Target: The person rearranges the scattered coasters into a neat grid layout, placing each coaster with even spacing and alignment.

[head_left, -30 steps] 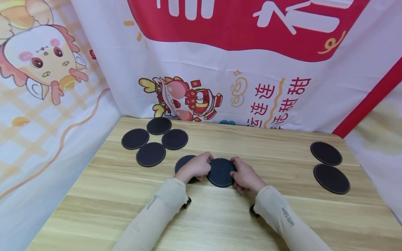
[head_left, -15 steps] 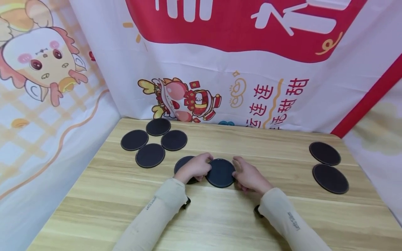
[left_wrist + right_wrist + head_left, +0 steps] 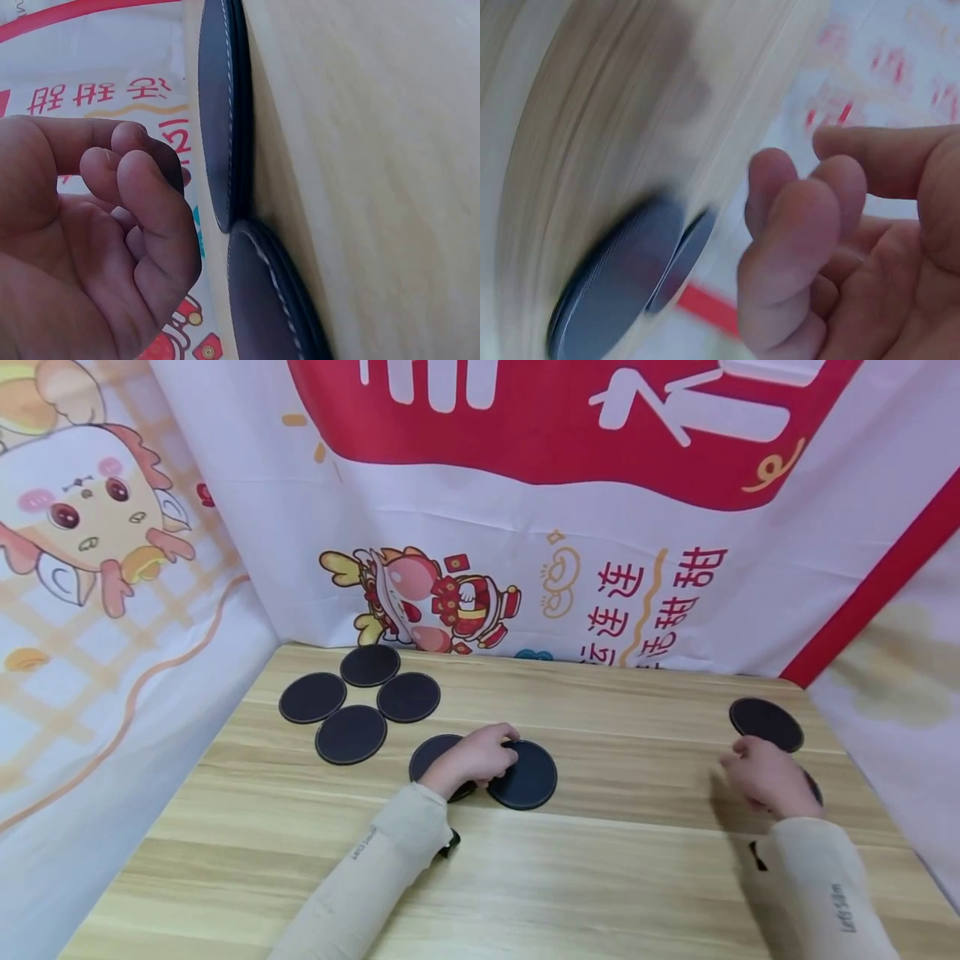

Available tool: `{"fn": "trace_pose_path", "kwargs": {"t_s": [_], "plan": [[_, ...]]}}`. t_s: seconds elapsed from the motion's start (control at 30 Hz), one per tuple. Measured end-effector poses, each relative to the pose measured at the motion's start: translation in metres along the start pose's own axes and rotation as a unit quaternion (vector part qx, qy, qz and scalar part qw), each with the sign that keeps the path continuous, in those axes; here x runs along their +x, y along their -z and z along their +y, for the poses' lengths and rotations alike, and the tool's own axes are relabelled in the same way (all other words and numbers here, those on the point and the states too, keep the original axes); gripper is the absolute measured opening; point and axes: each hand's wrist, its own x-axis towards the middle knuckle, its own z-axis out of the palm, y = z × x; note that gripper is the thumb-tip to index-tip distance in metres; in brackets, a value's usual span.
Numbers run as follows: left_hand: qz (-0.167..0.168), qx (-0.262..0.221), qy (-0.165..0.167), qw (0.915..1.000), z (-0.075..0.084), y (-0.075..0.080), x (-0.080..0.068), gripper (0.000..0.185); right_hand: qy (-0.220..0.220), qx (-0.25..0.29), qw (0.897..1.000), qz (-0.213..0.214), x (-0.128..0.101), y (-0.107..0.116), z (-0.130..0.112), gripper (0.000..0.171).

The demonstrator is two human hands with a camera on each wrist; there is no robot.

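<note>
Two round black coasters with pale stitched rims lie side by side mid-table: one (image 3: 528, 783) in plain sight, the other (image 3: 429, 757) partly covered by my left hand (image 3: 480, 757). In the left wrist view that hand's fingers are loosely curled with nothing between them, beside the thick edges of two coasters (image 3: 217, 112). At the right, my right hand (image 3: 768, 777) is over a further pair. It hides most of the nearer coaster (image 3: 813, 788); the farther coaster (image 3: 761, 720) shows beyond its fingers. The right wrist view shows these fingers loosely bent, holding nothing.
Several more black coasters, one of them the nearest (image 3: 351, 735), form a cluster at the table's back left. The wooden table (image 3: 570, 877) ends at a printed white cloth (image 3: 450, 502) along the back, with cloth on both sides too.
My right hand has let go of the middle coaster and swung right to the pair at the right side. My left hand stays by the middle coasters, which keep their places.
</note>
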Motion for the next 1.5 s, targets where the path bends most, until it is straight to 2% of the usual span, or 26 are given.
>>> {"fn": "trace_pose_path", "kwargs": {"t_s": [0.1,0.2,0.3,0.43,0.53,0.73,0.93,1.07,1.2,1.3,1.37,1.43,1.5], "plan": [[-0.002,0.021,-0.006,0.9997,0.005,-0.002,0.004,0.039,-0.017,-0.027,0.999,0.009,0.000,0.018,0.034,0.034],[0.000,0.044,-0.014,0.9989,0.012,-0.004,0.009,0.037,-0.045,-0.074,0.996,0.031,0.001,0.029,0.058,0.043],[-0.004,0.056,-0.021,0.9982,0.021,-0.008,0.011,0.035,-0.081,-0.113,0.990,0.036,0.001,0.030,0.075,0.070],[-0.012,0.056,-0.030,0.9979,0.034,-0.018,0.016,0.034,-0.127,-0.123,0.984,0.010,0.000,0.026,0.084,0.108],[-0.018,0.055,-0.039,0.9975,0.044,-0.028,0.022,0.034,-0.142,-0.119,0.983,-0.006,0.001,0.023,0.083,0.116],[-0.042,0.071,-0.062,0.9947,0.065,-0.052,0.034,0.035,-0.116,-0.094,0.989,-0.007,0.003,0.022,0.074,0.101],[-0.059,0.059,-0.053,0.9951,0.086,-0.078,0.049,0.031,-0.103,-0.068,0.992,0.012,0.005,0.019,0.066,0.082],[-0.075,0.015,-0.047,0.9960,0.099,-0.100,0.059,0.032,-0.083,-0.065,0.994,0.020,0.007,0.016,0.061,0.073],[-0.082,-0.059,-0.023,0.9947,0.109,-0.125,0.070,0.043,-0.062,-0.040,0.997,0.027,0.009,0.012,0.056,0.055],[-0.074,-0.120,-0.007,0.9899,0.115,-0.142,0.079,0.052,-0.054,0.014,0.998,0.024,0.010,0.008,0.055,0.039],[-0.067,-0.149,-0.009,0.9866,0.118,-0.150,0.084,0.049,-0.044,0.068,0.997,0.015,0.011,0.005,0.056,0.031],[-0.059,-0.164,-0.009,0.9846,0.120,-0.156,0.088,0.039,-0.038,0.135,0.990,0.002,0.011,0.004,0.056,0.023],[-0.051,-0.172,-0.009,0.9838,0.120,-0.159,0.091,0.036,-0.027,0.196,0.980,-0.013,0.011,0.004,0.057,0.019]]}}
